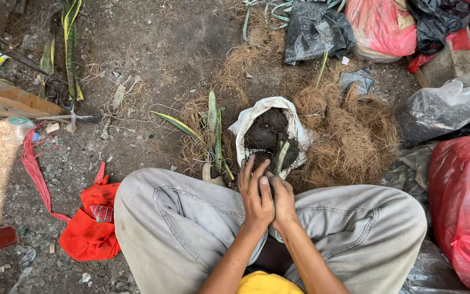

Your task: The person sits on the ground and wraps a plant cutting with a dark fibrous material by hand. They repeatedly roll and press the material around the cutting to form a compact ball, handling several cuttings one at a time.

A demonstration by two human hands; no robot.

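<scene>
Dirt ground (153,49) open beyond white sack's (251,117) rim

My left hand (257,196) and right hand (283,200) press together, so whatever lies between my palms is hidden. The bulging red plastic sack (461,209) runs off the right edge.

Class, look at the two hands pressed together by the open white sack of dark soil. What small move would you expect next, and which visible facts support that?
Probably keep pressing, then reach back into the white sack. The left hand and right hand are cupped together over something dark, just short of the soil.
</scene>
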